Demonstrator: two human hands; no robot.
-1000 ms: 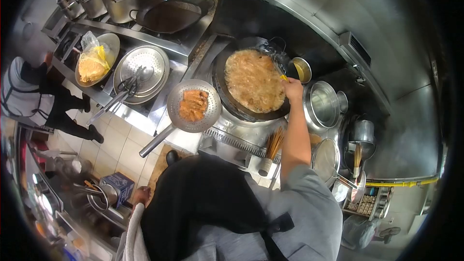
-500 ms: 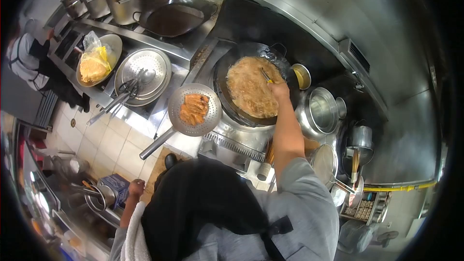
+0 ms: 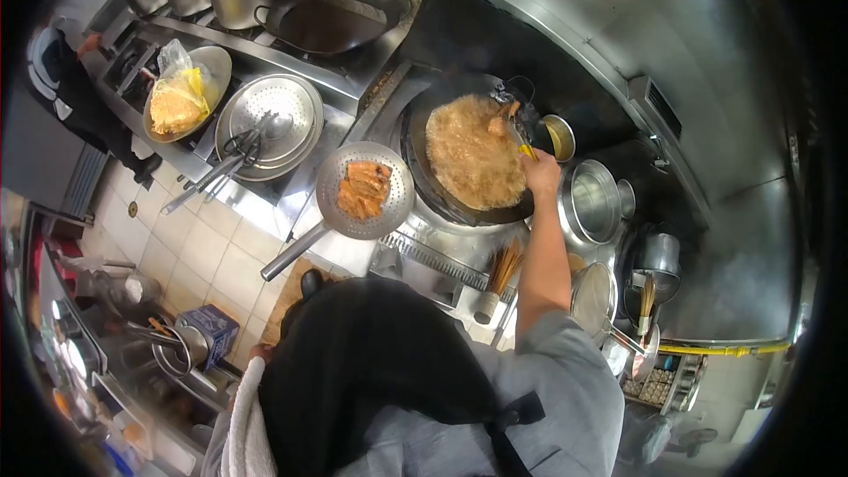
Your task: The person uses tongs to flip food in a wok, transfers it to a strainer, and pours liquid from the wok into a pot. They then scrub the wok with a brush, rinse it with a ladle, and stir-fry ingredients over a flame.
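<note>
My right hand (image 3: 542, 175) is wrapped round yellow-handled tongs (image 3: 527, 152) at the right side of a dark wok (image 3: 413, 157). Foaming brown oil (image 3: 468, 159) fills much of the wok. Near the tongs' tips, at the far right edge of the foam, shows a browned piece of fried food (image 3: 500, 122). My left hand (image 3: 262, 352) hangs low beside my black apron, mostly hidden, fingers out of sight. Left of the wok, a perforated strainer (image 3: 331, 212) with a long handle holds several browned fried pieces (image 3: 364, 190).
Perforated lids (image 3: 296, 155) with utensils on top lie left of the strainer, beside a bowl (image 3: 218, 66) holding bagged yellow food. Tall pots (image 3: 238, 0) and another wok (image 3: 389, 4) stand behind. Metal bowls (image 3: 594, 203) sit right of my arm. A person (image 3: 66, 79) stands far left.
My right hand has moved right and toward me with the tongs, and a browned piece now shows above the foam. My left hand has drawn in behind the apron.
</note>
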